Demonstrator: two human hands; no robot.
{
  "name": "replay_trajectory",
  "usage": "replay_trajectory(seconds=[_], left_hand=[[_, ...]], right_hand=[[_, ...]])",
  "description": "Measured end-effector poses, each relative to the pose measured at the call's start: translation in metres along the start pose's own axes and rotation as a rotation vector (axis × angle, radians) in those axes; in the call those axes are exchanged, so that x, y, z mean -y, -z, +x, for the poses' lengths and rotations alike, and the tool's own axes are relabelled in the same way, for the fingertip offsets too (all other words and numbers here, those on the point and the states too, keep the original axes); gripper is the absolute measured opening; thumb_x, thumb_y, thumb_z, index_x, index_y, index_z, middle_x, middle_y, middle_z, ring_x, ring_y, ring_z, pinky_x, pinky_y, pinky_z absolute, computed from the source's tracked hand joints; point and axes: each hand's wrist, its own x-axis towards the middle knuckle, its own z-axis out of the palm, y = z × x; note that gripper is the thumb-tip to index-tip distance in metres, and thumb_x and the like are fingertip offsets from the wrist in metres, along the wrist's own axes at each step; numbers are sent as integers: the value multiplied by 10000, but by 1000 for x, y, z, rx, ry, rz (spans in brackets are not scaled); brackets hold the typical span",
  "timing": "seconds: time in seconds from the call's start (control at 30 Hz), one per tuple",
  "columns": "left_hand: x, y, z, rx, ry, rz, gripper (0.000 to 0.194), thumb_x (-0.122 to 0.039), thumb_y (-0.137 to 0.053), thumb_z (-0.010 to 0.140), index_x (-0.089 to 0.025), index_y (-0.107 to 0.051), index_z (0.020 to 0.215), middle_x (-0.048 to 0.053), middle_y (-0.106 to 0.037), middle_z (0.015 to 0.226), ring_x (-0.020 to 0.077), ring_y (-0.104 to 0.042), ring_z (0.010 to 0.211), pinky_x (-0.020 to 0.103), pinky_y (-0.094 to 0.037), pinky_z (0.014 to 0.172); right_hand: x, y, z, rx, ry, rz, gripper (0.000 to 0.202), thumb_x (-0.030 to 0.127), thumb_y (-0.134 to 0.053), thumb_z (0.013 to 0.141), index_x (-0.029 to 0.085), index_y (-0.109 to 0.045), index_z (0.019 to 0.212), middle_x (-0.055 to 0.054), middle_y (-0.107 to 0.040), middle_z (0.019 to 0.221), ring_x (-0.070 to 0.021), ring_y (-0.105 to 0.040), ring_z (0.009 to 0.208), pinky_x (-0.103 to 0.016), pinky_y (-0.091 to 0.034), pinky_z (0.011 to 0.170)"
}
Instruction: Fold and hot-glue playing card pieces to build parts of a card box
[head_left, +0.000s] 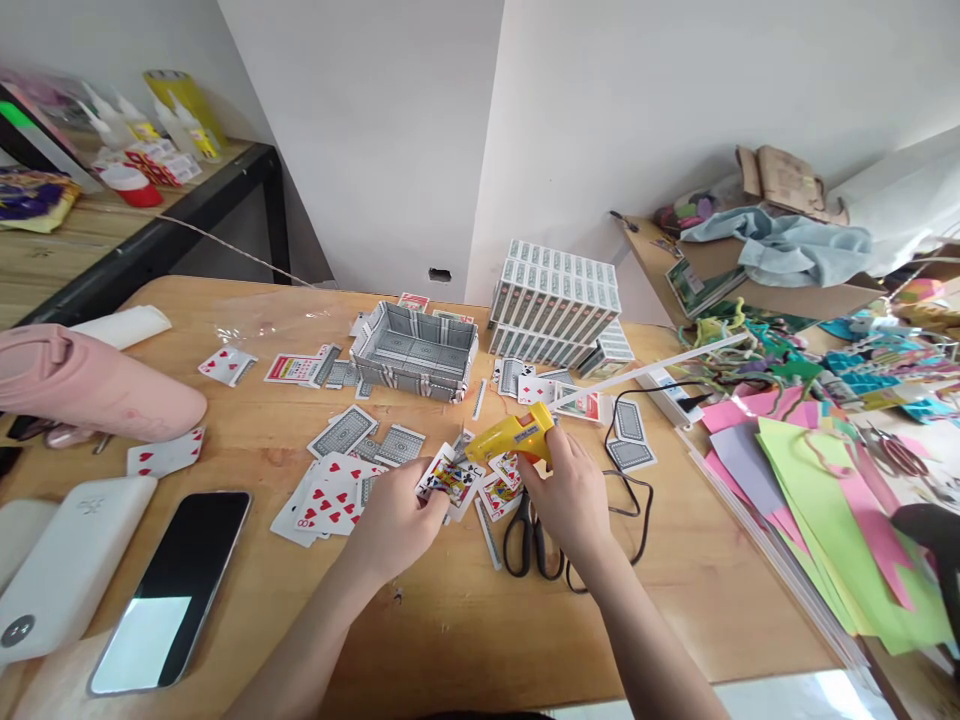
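Glue gun (517,436): solid yellow; glue stick (645,373) white. Court card (450,480) by its nozzle: white border, yellow-and-black figure. Eight of hearts (334,500): red pips on white. Open box (414,380): grey, ornate card-back pattern, panelled inside. Stacked packs (555,300): white with dark-green repeats, small reddish marks. Scissors (534,545): black handles. Table (697,600): light brown wood grain. Tumbler (97,385): pink. Paper sheets (832,530): lime, pink, lilac. Cloth (795,245): pale blue.

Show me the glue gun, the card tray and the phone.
Glue gun (511,437), head view: on its yellow body.
Card tray (409,377), head view: on its near wall.
Phone (174,590), head view: on its screen.
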Motion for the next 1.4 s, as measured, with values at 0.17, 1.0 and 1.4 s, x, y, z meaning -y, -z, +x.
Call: replay_trajectory(seconds=[0.17, 1.0, 1.4], left_hand=[[5, 1, -1, 10, -95, -38, 186, -211, -402, 735, -175, -584, 742, 24, -598, 689, 166, -512, 617, 242, -367, 548], [11, 2, -5, -25, -38, -74, 280, -295, -421, 807, -151, -656, 856, 4, -603, 615, 140, -496, 546, 217, -359, 504], [21, 2, 0, 1, -29, -188, 368, -310, -436, 803, -167, -663, 1055, 67, -708, 897, 201, -629, 775, 255, -487, 633]], right_hand=[[-5, -1, -1, 7, -3, 3, 64, 255, -452, 801, 214, -423, 761, -27, -551, 678, -196, -517, 644, -268, -340, 566], [-12, -3, -3, -34, -49, 3, 48, 172, -418, 774, 216, -417, 756, -16, -528, 656, -186, -490, 616, -265, -333, 553], [-51, -18, -12, 3, -419, -48, 216, 407, -495, 756, 197, -484, 800, -61, -559, 733, -233, -531, 714, -305, -382, 625]])
